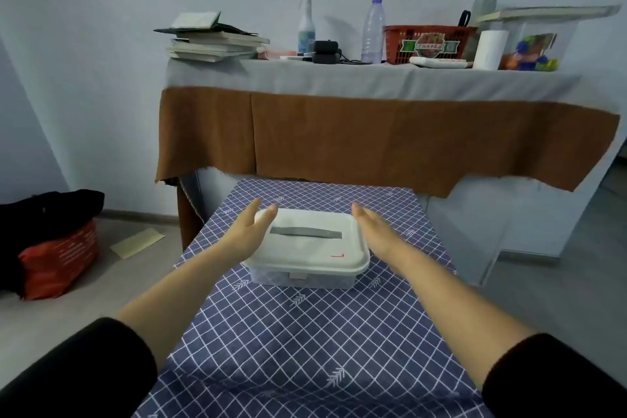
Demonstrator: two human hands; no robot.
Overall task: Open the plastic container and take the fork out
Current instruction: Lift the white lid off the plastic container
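Observation:
A white plastic container with its lid on and a grey handle across the top sits on the blue checked tablecloth. My left hand hovers at the container's left side, fingers stretched out and apart, its fingertips over the lid's far left corner. At the right side, my right hand is held flat with fingers extended, close to the lid's right edge. Neither hand grips anything. The fork is hidden from view.
Behind stands a higher table with a grey and brown cloth, holding books, a spray bottle, a water bottle, a red basket and a paper roll. A red and black bag lies on the floor at left.

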